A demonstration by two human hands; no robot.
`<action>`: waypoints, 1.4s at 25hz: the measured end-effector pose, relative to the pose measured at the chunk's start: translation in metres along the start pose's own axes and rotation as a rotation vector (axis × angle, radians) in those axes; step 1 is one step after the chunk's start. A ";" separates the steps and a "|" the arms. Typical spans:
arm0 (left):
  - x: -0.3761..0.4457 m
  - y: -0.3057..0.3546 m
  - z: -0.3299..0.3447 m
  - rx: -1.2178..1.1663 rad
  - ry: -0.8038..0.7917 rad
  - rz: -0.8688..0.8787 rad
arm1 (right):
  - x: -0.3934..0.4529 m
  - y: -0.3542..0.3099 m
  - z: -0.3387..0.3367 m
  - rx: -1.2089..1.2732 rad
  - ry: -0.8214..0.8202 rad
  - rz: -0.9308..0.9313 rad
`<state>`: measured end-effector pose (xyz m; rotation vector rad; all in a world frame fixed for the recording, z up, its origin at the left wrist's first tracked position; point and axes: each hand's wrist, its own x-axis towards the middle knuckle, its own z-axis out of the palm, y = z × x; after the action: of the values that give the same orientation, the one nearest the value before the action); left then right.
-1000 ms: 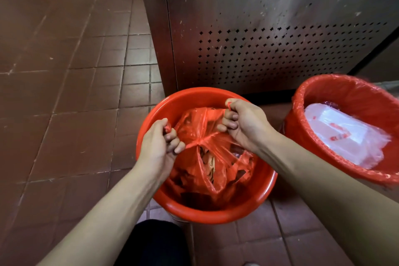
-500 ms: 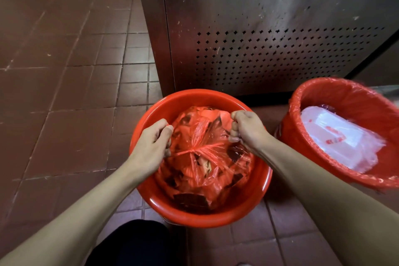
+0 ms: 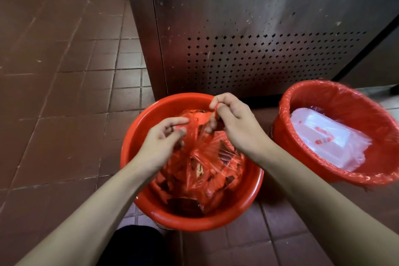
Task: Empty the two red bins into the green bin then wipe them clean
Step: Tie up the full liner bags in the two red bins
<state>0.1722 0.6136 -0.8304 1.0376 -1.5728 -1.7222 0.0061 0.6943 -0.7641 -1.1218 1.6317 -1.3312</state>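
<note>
We see two round red plastic bins on the brown tiled floor (image 3: 54, 114), both in front of a perforated stainless steel cabinet (image 3: 259, 39).

Near red plastic bin (image 3: 151, 211), centre frame: holds a translucent red plastic bag (image 3: 205, 170), gathered at the neck, sitting inside the bin and not yet lifted out. Dark scraps show through the film; we can't tell what they are.

Left hand (image 3: 159, 144): fingers curled, thumb and forefinger pinching one red strand of the bag top, just above the gathered neck.

Right hand (image 3: 235, 123): fingers curled, pinching the other red strand, raised slightly higher than the left, over the far rim of the bin. Both grips are closed on bag material and the two hands sit near each other, not touching.

Second red plastic bin (image 3: 287, 140), to the right, just beside the first: lined with a red film liner (image 3: 336, 95) folded over its rim. Inside lies a clear plastic bag with red print (image 3: 328, 136), flat against the right side.

A dark-clothed knee (image 3: 133, 244) shows at the bottom edge, just below the near bin.

We see no green bin in this view.
</note>
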 end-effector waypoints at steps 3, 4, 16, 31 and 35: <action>-0.010 0.004 0.018 0.226 -0.199 0.122 | -0.006 -0.013 0.011 -0.095 -0.078 -0.086; -0.012 0.004 0.022 0.306 -0.244 0.163 | -0.007 -0.015 0.015 -0.116 -0.105 -0.105; -0.010 -0.007 0.016 0.338 -0.059 0.185 | -0.009 0.019 0.011 -0.561 -0.211 0.004; -0.002 -0.023 0.013 0.189 0.112 0.007 | -0.011 0.016 0.010 -0.823 -0.182 0.072; -0.005 -0.014 0.008 0.211 0.086 0.006 | -0.015 0.027 0.024 -0.598 -0.205 -0.005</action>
<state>0.1690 0.6236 -0.8438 1.1905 -1.7267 -1.5103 0.0286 0.7027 -0.7950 -1.5449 1.9216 -0.7024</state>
